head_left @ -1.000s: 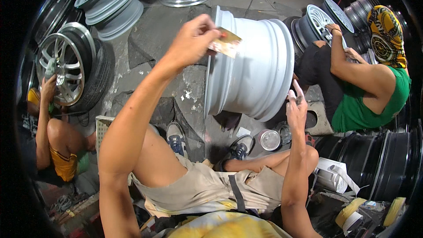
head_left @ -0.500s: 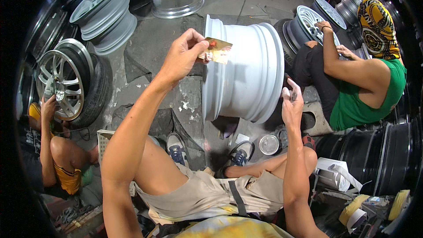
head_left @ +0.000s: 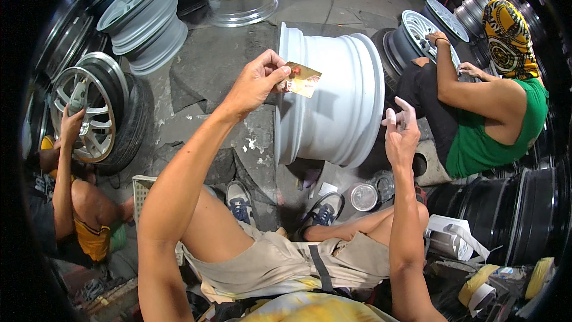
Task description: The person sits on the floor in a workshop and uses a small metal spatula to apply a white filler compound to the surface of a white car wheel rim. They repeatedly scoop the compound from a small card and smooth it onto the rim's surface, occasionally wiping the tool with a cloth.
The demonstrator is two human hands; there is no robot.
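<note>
Below the bare left hand (head_left: 260, 82) and bare right hand (head_left: 403, 134) are beige shorts (head_left: 256, 256) with a frayed edge and a dark flat strap (head_left: 320, 268) down the front. Nearer the body is a yellow-and-white shirt (head_left: 325, 308); between the hands and shorts, pale grey and dark blue shoes (head_left: 239, 203).

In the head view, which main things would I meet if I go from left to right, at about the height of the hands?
Silver spoked wheel, left hand, pale grey wheel rim, right hand, co-worker's green sleeveless top.
</note>
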